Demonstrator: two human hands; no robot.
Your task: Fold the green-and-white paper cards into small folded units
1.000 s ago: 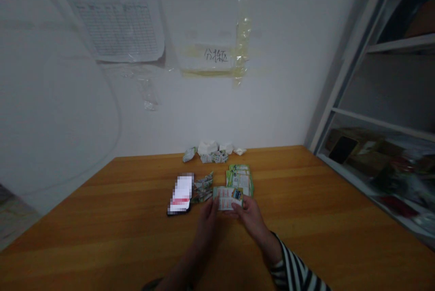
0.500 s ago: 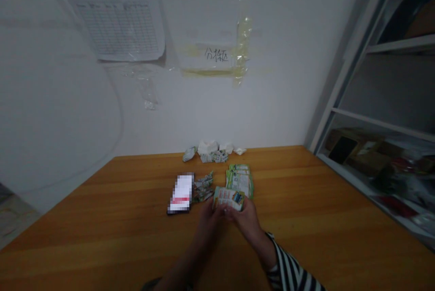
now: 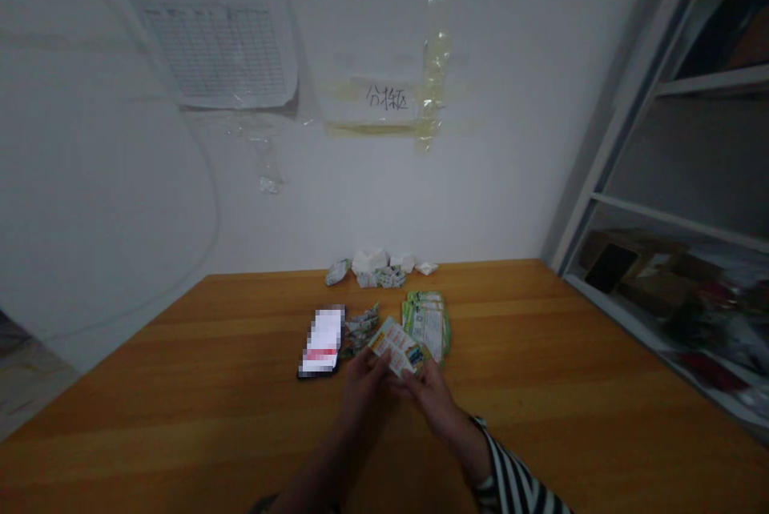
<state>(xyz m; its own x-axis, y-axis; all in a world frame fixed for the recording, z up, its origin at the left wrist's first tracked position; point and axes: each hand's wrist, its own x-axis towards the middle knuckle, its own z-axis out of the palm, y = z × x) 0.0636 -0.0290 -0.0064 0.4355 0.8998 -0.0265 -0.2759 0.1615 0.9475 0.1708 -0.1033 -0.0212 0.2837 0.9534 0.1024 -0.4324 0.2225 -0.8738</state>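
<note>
Between my two hands is a small printed card (image 3: pixel 396 344), pale with orange and blue print, tilted down to the right. My left hand (image 3: pixel 364 379) pinches its left side, thumb on top. My right hand (image 3: pixel 433 394) grips the lower right corner. Just beyond lies a fanned stack of green-and-white printed cards (image 3: pixel 428 326), partly hidden by the held one. Crumpled printed paper (image 3: pixel 361 323) lies left of the stack, close behind my left hand. Whether more than one card is in my hands, I cannot tell.
A phone (image 3: pixel 323 342) with a lit, blurred screen lies left of the crumpled paper. White crumpled tissues (image 3: pixel 369 260) and printed scraps (image 3: pixel 390 277) sit at the wooden table's (image 3: pixel 240 418) back edge, against the wall. Shelves (image 3: pixel 678 230) with boxes stand at the right.
The card has turned from nearly level to slanting, its left end now higher. My left hand has shifted slightly left and its thumb now lies over the card.
</note>
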